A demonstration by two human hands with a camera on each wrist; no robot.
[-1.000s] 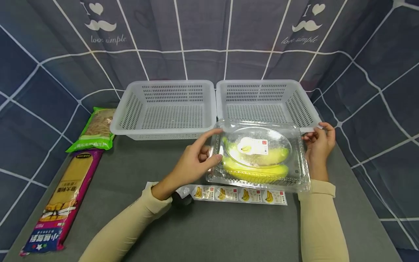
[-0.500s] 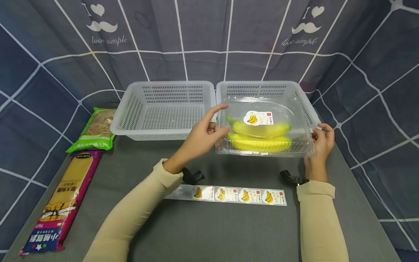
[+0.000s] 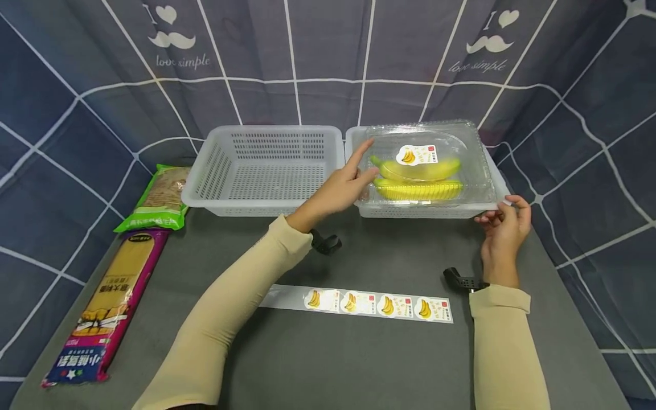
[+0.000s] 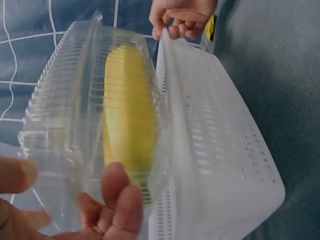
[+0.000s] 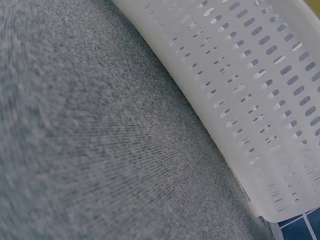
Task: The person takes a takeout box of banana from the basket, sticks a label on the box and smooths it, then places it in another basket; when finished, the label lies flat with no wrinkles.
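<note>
My left hand [image 3: 338,191] holds a clear plastic clamshell box [image 3: 456,139] by its left end, thumb toward the front and index finger toward the back. Two yellow bananas [image 3: 417,189] lie inside, and a banana label [image 3: 417,155] is on the lid. The box is over the right white basket [image 3: 420,212], overlapping most of its opening in the head view. In the left wrist view the box [image 4: 60,105] is tilted beside the basket wall [image 4: 220,125]. My right hand [image 3: 504,230] grips the front right corner of that basket's rim.
The left white basket [image 3: 261,209] stands alongside. A strip of banana labels [image 3: 379,304] lies on the grey table [image 3: 389,359]. At the left are a green-edged bag [image 3: 161,196] and a long purple-edged packet [image 3: 110,302]. A grid-patterned curtain [image 3: 328,57] surrounds the table.
My left hand has carried the box away from me, from in front of the right basket to over it. My right hand has stayed at the basket corner, off the box.
</note>
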